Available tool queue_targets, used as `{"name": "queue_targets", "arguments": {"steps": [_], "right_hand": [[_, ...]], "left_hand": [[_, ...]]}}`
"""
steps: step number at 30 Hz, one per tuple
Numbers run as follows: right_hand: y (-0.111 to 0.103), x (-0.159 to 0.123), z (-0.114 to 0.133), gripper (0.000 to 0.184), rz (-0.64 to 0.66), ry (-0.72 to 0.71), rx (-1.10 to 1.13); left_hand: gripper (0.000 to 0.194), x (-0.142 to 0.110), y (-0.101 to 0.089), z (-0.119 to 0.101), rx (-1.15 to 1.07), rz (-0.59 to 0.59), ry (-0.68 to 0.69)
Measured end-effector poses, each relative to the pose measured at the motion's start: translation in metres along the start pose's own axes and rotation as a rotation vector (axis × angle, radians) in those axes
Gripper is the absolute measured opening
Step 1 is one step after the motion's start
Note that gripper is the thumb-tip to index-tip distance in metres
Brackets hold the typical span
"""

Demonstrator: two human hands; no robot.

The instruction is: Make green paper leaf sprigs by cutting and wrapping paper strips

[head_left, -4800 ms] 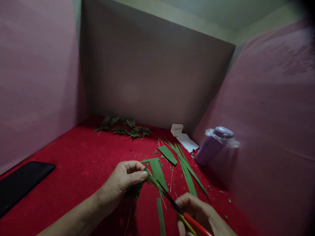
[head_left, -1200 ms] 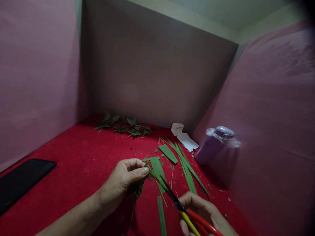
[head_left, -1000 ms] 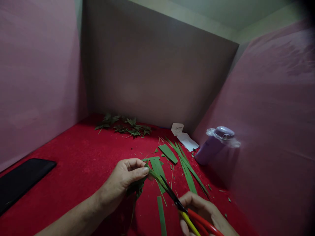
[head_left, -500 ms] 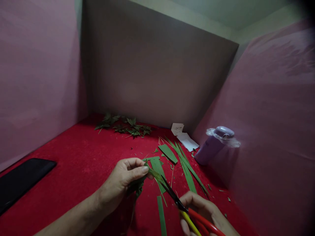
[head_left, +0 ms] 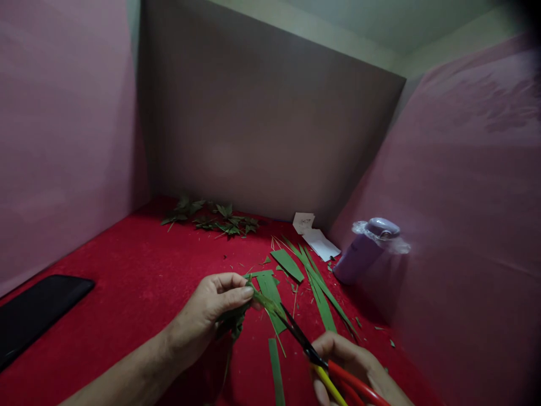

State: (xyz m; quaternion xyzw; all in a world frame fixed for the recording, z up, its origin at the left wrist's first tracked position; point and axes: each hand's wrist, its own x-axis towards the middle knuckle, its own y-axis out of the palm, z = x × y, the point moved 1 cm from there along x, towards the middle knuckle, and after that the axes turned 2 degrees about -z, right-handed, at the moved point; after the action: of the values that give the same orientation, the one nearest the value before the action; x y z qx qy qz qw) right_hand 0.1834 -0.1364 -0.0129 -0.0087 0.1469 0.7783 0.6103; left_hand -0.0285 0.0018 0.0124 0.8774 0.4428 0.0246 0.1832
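Observation:
Between thumb and fingers, my left hand [head_left: 217,301] pinches a bundle of folded green leaf [head_left: 234,324]. A thin pale-green end of it points right, toward the scissors. My right hand [head_left: 346,361] grips scissors [head_left: 310,352] with dark blades and red and yellow handles. Their blades stand slightly apart at the tip of the leaf's end; whether they touch it I cannot tell. Under and beyond the hands lie cut leaf pieces: a wide strip [head_left: 273,301], a tapered piece [head_left: 287,265] and a narrow strip [head_left: 276,372].
Long green blades [head_left: 319,287] lie to the right among small scraps. Leafy sprigs [head_left: 226,220] lie at the back of the red cloth [head_left: 139,270]. White paper cards [head_left: 321,244] and a purple bottle [head_left: 359,254] with plastic around its top stand right. A black flat device [head_left: 46,310] lies left.
The scissors have drawn back slightly to the right and their blades have opened wider. My left hand keeps its pinch on the leaf, nearly still.

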Motion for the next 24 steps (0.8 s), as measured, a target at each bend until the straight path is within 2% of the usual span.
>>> {"name": "queue_targets", "arguments": {"steps": [8, 12, 15, 24], "right_hand": [[0.0057, 0.0011, 0.0057, 0.068, -0.021, -0.008, 0.023], [0.0058, -0.0001, 0.0031, 0.054, -0.109, 0.048, 0.02], [0.0053, 0.0005, 0.0016, 0.05, -0.115, 0.054, -0.005], [0.0068, 0.0029, 0.0058, 0.057, -0.09, 0.057, -0.037]], "left_hand": [[0.021, -0.0011, 0.001, -0.0013, 0.026, -0.002, 0.001], [0.021, 0.0004, 0.0009, -0.0008, 0.023, 0.011, 0.005], [0.021, 0.0005, 0.0005, 0.0, 0.027, 0.009, 0.01], [0.021, 0.0004, 0.0008, 0.0001, 0.034, 0.009, 0.013]]}}
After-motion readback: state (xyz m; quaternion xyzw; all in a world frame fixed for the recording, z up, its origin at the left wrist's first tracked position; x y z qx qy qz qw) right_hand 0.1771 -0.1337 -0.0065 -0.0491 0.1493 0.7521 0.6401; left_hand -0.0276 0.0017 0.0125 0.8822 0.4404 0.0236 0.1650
